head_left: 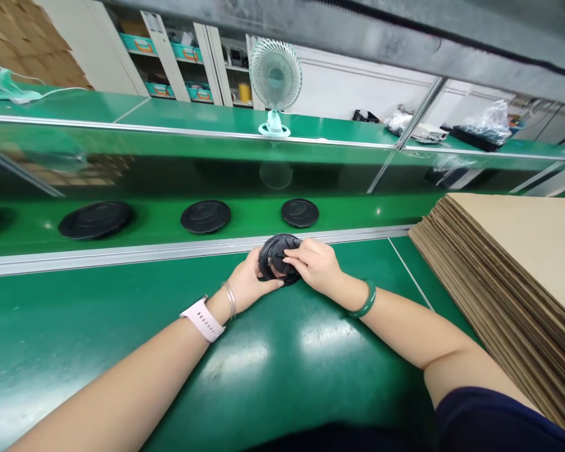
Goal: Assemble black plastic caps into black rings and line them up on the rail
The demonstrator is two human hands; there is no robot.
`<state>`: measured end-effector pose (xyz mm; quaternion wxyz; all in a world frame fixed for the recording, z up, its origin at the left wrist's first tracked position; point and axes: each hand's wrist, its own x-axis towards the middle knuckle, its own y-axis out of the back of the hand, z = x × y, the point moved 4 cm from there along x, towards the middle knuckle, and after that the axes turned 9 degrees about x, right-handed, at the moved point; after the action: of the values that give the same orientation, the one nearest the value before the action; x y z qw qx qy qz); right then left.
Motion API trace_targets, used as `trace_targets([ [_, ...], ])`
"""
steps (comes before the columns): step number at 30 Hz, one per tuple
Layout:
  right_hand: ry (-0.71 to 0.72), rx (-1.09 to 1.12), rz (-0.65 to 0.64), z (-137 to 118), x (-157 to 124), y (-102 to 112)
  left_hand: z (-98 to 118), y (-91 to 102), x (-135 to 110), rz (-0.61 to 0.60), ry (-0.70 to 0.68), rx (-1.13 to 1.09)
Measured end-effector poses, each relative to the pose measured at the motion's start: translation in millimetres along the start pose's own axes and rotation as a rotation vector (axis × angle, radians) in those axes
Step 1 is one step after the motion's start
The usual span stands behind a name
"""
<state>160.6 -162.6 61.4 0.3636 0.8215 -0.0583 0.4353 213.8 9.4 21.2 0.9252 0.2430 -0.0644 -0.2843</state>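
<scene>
A round black plastic part (279,258) with a ringed rim and flat inner blades is held up, tilted, near the rail at the far side of the bench. My left hand (254,279) grips its left rim, thumb along the lower edge. With thumb and forefinger, my right hand (314,263) pinches at a small raised piece on its face; the fingertips partly cover that spot. Just beyond the rail, similar black discs lie flat on the green strip: one at the right (300,213), a middle disc (206,216) and a larger-looking disc (95,220) at the left.
A tall stack of cardboard sheets (508,276) stands on the right of the green bench (122,314). A metal rail (122,257) separates the bench from the strip. On the back shelf are a small fan (275,78) and plastic-wrapped items (489,122). A metal beam (358,31) crosses overhead.
</scene>
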Motion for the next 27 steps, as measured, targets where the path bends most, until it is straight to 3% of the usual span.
trace_targets([
  [6, 0.094, -0.021, -0.040, -5.4, -0.3, -1.9, -5.6, -0.2, 0.9, 0.047, -0.004, 0.027],
  [12, 0.109, -0.101, -0.178, -2.9, -2.4, -7.3, -5.1, -2.7, 0.0, 0.024, -0.006, -0.037],
  [27, 0.083, -0.090, -0.183, -1.5, -1.5, -9.1, 3.1, -0.5, -2.3, 0.043, -0.006, 0.097],
])
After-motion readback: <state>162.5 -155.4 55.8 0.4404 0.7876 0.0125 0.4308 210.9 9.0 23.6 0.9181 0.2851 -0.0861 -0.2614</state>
